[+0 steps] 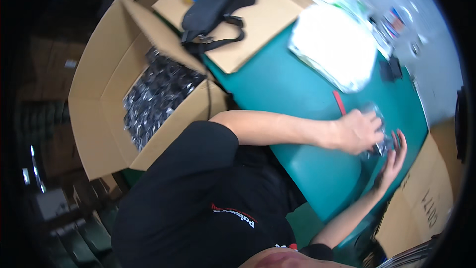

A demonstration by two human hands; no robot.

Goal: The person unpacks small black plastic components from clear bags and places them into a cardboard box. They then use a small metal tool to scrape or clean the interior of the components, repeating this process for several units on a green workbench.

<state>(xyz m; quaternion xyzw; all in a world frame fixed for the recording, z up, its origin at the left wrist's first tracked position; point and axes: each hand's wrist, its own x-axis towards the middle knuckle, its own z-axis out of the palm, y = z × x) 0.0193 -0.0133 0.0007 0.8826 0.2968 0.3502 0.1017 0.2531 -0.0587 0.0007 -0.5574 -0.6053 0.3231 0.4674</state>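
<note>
**Both hands on a crinkly clear packet at the green table**

While we're leaning over the smooth teal-green table (297, 89), we're pressing our left hand (358, 131) down on a small clear plastic packet (379, 134), fingers curled over it and gripping it. It's looking shiny and crinkled with something dark inside, too blurred to name. Our right hand (392, 161) is lying flat and open just beside it, fingertips touching its near edge. The packet is sitting near the table's right end, but we can't tell its long axis because the hands are covering most of it.

A thin red stick (339, 102) is lying just beside the left hand. Further along, a soft white bundle in clear plastic (334, 44) is resting on the table. At our left, an open brown cardboard box (96, 99) is holding a heap of glossy dark packets (158, 94). A black strap bag (218, 2) is lying on a flat cardboard sheet (267, 15).
</note>
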